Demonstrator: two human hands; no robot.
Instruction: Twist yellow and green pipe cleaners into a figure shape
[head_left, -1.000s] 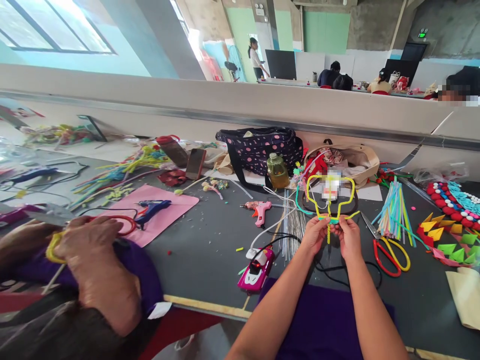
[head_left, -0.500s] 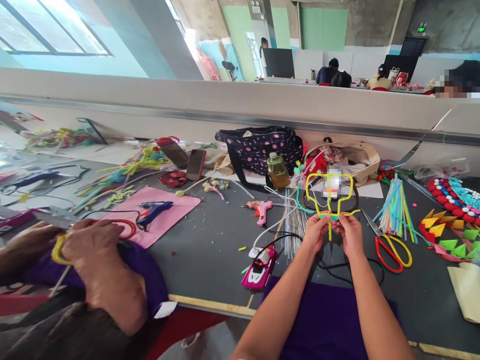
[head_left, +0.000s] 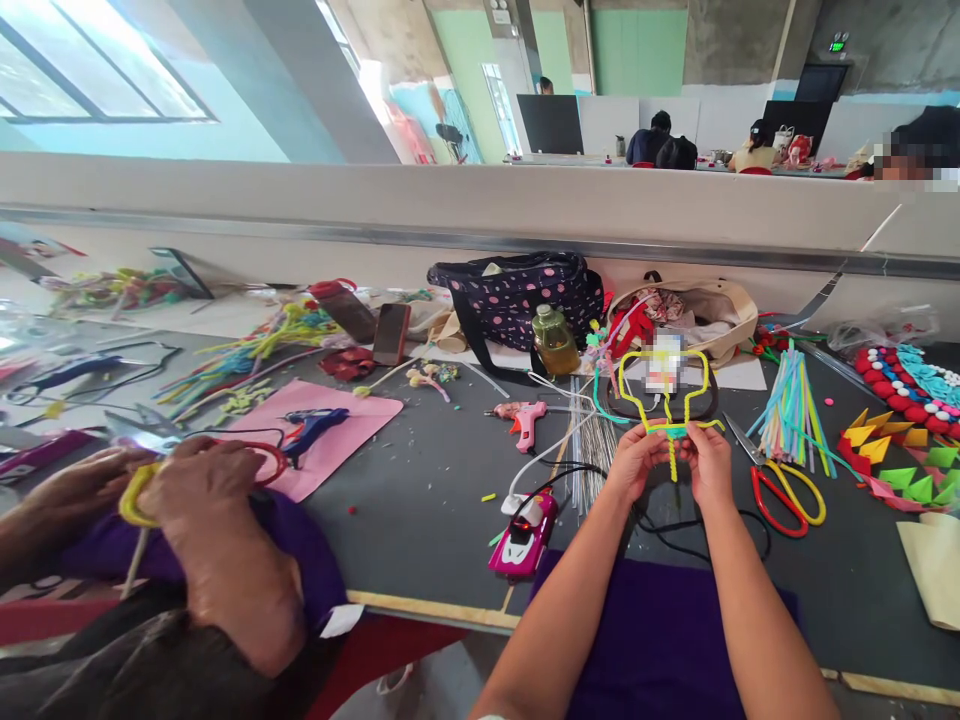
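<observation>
A yellow pipe-cleaner frame (head_left: 706,375), bent into an outline with a twisted stem hanging below, is held up over the dark table. Green pipe cleaner (head_left: 677,431) is wound across its lower crosspiece. My left hand (head_left: 636,458) pinches the crosspiece on the left side of the stem. On the other side, my right hand (head_left: 709,460) pinches the same yellow frame. The fingertips hide part of the crosspiece. Scissors (head_left: 780,502) with red and yellow handles lie to the right of my right hand.
A pink glue gun (head_left: 525,420) and a magenta car-shaped power strip (head_left: 523,535) lie to the left. Behind stand a bottle (head_left: 556,340) and a patterned bag (head_left: 517,295). Pipe cleaners (head_left: 795,410) lie bundled at right. A co-worker's hands (head_left: 199,490) hold scissors at far left.
My fingers have parted slightly along the crosspiece, showing more of the green winding. At left, the co-worker's scissors blades have come into clearer view. The camera view has shifted slightly.
</observation>
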